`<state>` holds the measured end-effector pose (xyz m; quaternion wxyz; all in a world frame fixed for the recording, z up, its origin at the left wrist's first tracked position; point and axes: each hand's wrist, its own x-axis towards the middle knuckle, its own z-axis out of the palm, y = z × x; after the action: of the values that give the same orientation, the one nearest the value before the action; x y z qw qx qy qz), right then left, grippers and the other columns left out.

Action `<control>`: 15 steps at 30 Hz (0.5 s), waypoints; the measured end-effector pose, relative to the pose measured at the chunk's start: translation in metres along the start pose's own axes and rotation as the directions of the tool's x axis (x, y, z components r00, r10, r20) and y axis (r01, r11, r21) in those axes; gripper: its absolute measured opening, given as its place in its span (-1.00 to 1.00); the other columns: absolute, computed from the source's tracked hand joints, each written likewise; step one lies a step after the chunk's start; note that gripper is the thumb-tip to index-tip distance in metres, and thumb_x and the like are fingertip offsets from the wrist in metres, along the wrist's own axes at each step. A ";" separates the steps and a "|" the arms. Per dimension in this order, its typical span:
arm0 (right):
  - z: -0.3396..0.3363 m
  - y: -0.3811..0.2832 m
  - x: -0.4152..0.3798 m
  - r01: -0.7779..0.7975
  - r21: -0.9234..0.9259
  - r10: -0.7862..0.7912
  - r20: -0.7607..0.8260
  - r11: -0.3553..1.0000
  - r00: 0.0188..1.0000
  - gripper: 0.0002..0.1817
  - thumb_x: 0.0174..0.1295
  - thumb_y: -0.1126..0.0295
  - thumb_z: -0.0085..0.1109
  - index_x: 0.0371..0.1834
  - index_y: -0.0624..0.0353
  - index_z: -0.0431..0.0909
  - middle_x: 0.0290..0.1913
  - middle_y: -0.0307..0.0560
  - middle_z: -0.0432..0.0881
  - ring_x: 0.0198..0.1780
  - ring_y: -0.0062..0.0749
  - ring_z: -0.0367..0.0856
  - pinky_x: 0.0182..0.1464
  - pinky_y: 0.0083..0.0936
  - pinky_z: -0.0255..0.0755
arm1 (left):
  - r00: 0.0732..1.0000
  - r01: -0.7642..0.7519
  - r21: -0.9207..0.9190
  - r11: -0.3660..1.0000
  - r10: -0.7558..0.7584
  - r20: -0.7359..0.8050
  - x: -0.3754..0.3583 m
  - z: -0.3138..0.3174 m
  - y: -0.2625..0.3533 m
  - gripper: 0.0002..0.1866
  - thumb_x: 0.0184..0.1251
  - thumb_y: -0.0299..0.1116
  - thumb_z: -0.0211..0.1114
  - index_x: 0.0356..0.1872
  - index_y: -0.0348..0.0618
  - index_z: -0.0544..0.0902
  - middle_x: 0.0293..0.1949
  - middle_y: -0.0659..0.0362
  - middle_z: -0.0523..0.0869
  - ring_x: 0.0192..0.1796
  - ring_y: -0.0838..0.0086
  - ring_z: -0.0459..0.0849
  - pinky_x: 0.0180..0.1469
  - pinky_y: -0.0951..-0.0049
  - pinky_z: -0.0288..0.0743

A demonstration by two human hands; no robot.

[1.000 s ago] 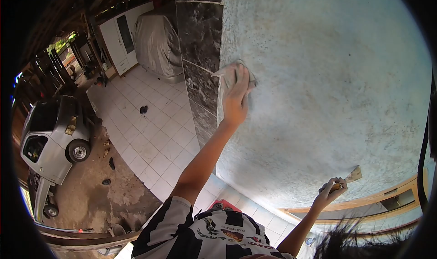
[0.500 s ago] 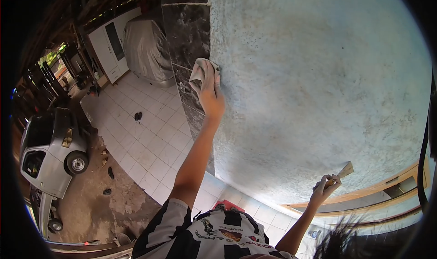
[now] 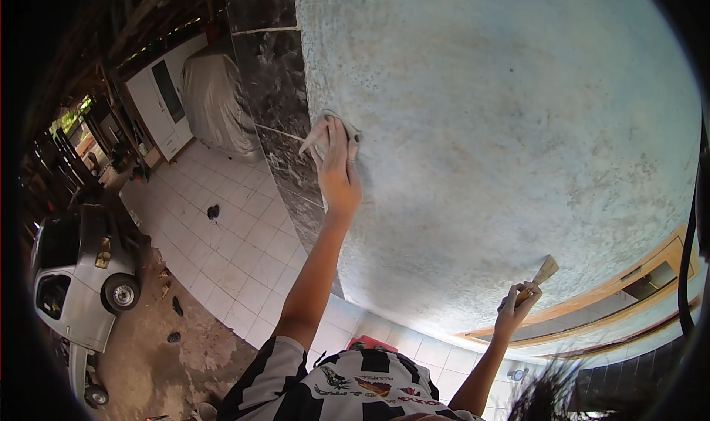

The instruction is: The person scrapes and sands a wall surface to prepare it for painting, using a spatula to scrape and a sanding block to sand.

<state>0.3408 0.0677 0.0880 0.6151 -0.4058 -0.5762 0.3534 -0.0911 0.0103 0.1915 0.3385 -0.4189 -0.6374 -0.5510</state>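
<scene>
My left hand [image 3: 339, 166] presses a greyish cloth [image 3: 316, 134] against the edge where the dark marbled tiles [image 3: 272, 73] meet the pale blue, blotchy wall [image 3: 458, 140]. Its fingers lie over the cloth and hide part of it. Lower down on the right, my right hand [image 3: 517, 306] is closed around the handle of a putty knife [image 3: 546, 270]. The blade points up and to the right, close to the wall; whether it touches the surface I cannot tell.
A wood-framed window [image 3: 592, 331] lies at lower right. White floor tiles [image 3: 229, 251] spread below and left, with dark shoes [image 3: 213, 212] on them. A silver vehicle [image 3: 78, 273], a covered object [image 3: 214, 103] and a white cabinet [image 3: 151, 99] stand at left. Something red [image 3: 372, 343] is below me.
The view has shifted, so the wall's tiled edge appears further left. My left hand and the cloth have moved right, from the dark tiles onto the blue wall's edge. Both hands keep their hold.
</scene>
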 end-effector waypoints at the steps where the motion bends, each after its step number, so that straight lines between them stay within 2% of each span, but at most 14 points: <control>1: 0.001 0.000 -0.001 0.000 0.002 0.000 0.003 1.000 1.000 -0.76 0.49 0.53 0.09 0.10 0.04 0.31 -0.18 -0.22 0.49 -0.60 -0.77 0.24 -0.65 -0.74 0.11 | 0.992 0.110 -0.039 0.993 -0.112 -0.061 0.002 0.001 -0.003 -0.41 0.55 -0.47 0.09 0.58 -0.20 0.33 0.60 0.03 0.34 0.66 0.00 0.17 0.61 -0.32 -0.10; 2: 0.002 0.000 -0.002 0.005 -0.001 -0.005 0.003 1.000 1.000 -0.76 0.48 0.54 0.09 0.10 0.04 0.31 -0.18 -0.22 0.48 -0.61 -0.77 0.24 -0.65 -0.74 0.11 | 0.992 0.110 -0.039 0.993 -0.112 -0.061 0.000 0.002 -0.002 -0.41 0.55 -0.47 0.09 0.58 -0.20 0.33 0.60 0.03 0.34 0.66 0.00 0.17 0.61 -0.32 -0.10; 4: -0.002 0.008 -0.001 0.012 -0.007 -0.012 0.001 1.000 1.000 -0.75 0.48 0.55 0.09 0.10 0.04 0.30 -0.18 -0.22 0.48 -0.61 -0.77 0.24 -0.65 -0.73 0.11 | 0.999 -0.053 0.027 0.998 0.053 0.010 -0.006 0.004 0.004 -0.37 0.51 -0.49 0.11 0.60 -0.14 0.32 0.59 0.05 0.35 0.66 0.02 0.18 0.61 -0.33 -0.11; 6: -0.004 0.023 0.003 0.111 -0.105 -0.110 0.015 0.988 0.994 -0.73 0.47 0.56 0.09 0.10 0.04 0.29 -0.18 -0.21 0.47 -0.61 -0.77 0.24 -0.66 -0.73 0.12 | 0.997 -0.066 0.080 0.995 0.063 0.043 -0.003 0.000 0.001 -0.35 0.49 -0.51 0.10 0.61 -0.13 0.31 0.59 0.05 0.36 0.66 0.03 0.19 0.60 -0.34 -0.14; 7: -0.004 0.024 0.003 0.110 -0.104 -0.109 0.017 0.988 0.994 -0.73 0.47 0.56 0.09 0.10 0.04 0.29 -0.18 -0.21 0.47 -0.61 -0.77 0.24 -0.66 -0.73 0.12 | 0.994 -0.081 0.136 0.987 0.071 0.079 -0.002 -0.002 -0.001 -0.33 0.47 -0.54 0.09 0.61 -0.12 0.30 0.59 0.05 0.36 0.66 0.04 0.19 0.60 -0.36 -0.16; 8: -0.004 0.024 0.003 0.087 -0.083 -0.086 0.017 0.993 0.996 -0.72 0.46 0.57 0.10 0.10 0.04 0.29 -0.18 -0.21 0.47 -0.61 -0.77 0.24 -0.66 -0.73 0.13 | 0.994 -0.080 0.140 0.987 0.069 0.080 0.000 0.000 -0.004 -0.33 0.47 -0.54 0.09 0.61 -0.12 0.30 0.59 0.05 0.36 0.66 0.04 0.19 0.60 -0.36 -0.16; 10: 0.000 0.016 -0.002 0.058 -0.056 -0.057 0.022 0.997 0.998 -0.72 0.46 0.57 0.10 0.10 0.04 0.28 -0.18 -0.20 0.47 -0.61 -0.77 0.25 -0.66 -0.73 0.14 | 0.997 0.025 0.047 0.999 -0.022 -0.075 0.006 0.004 -0.010 -0.32 0.45 -0.55 0.10 0.61 -0.11 0.31 0.60 0.05 0.35 0.66 0.07 0.20 0.60 -0.39 -0.22; 11: 0.001 0.011 -0.003 0.003 -0.052 -0.001 0.032 0.999 0.999 -0.71 0.44 0.58 0.09 0.10 0.05 0.27 -0.14 -0.18 0.46 -0.52 -0.74 0.26 -0.58 -0.73 0.19 | 0.997 0.026 0.054 0.998 -0.022 -0.076 0.003 0.003 -0.010 -0.32 0.45 -0.55 0.10 0.61 -0.11 0.31 0.60 0.05 0.35 0.66 0.07 0.20 0.60 -0.39 -0.22; 12: 0.003 0.006 -0.002 -0.048 -0.049 0.051 0.046 0.998 0.998 -0.71 0.43 0.58 0.08 0.09 0.05 0.25 -0.11 -0.16 0.45 -0.43 -0.71 0.27 -0.50 -0.72 0.25 | 0.999 -0.044 0.101 0.994 0.043 0.004 0.000 0.000 -0.007 -0.40 0.51 -0.50 0.09 0.58 -0.14 0.37 0.56 0.06 0.41 0.65 0.08 0.23 0.60 -0.38 -0.24; 13: 0.005 0.000 -0.001 -0.045 -0.047 0.047 0.054 0.998 0.997 -0.71 0.43 0.58 0.08 0.09 0.05 0.25 -0.11 -0.16 0.45 -0.43 -0.71 0.27 -0.50 -0.72 0.25 | 0.991 -0.116 0.142 0.983 0.104 0.086 -0.001 -0.001 -0.005 -0.47 0.58 -0.44 0.08 0.54 -0.17 0.43 0.53 0.06 0.46 0.64 0.09 0.26 0.61 -0.37 -0.26; 14: 0.008 -0.005 0.000 -0.062 -0.047 0.064 0.055 0.997 0.996 -0.71 0.44 0.58 0.07 0.09 0.05 0.24 -0.11 -0.15 0.46 -0.48 -0.72 0.28 -0.54 -0.73 0.23 | 0.991 -0.114 0.147 0.983 0.103 0.084 0.001 -0.001 -0.011 -0.47 0.58 -0.44 0.08 0.54 -0.17 0.43 0.53 0.06 0.46 0.64 0.09 0.26 0.61 -0.37 -0.26; 15: 0.009 -0.007 -0.002 -0.084 -0.049 0.087 0.055 0.995 0.995 -0.71 0.44 0.57 0.07 0.09 0.04 0.23 -0.11 -0.15 0.47 -0.52 -0.74 0.28 -0.58 -0.74 0.21 | 1.000 0.006 0.097 0.995 -0.006 0.008 0.007 -0.001 -0.017 -0.42 0.54 -0.46 0.10 0.56 -0.12 0.40 0.56 0.09 0.42 0.65 0.10 0.23 0.59 -0.43 -0.28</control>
<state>0.3318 0.0635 0.0938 0.5732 -0.4341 -0.5837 0.3772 -0.1095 0.0100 0.1909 0.3542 -0.4024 -0.6662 -0.5185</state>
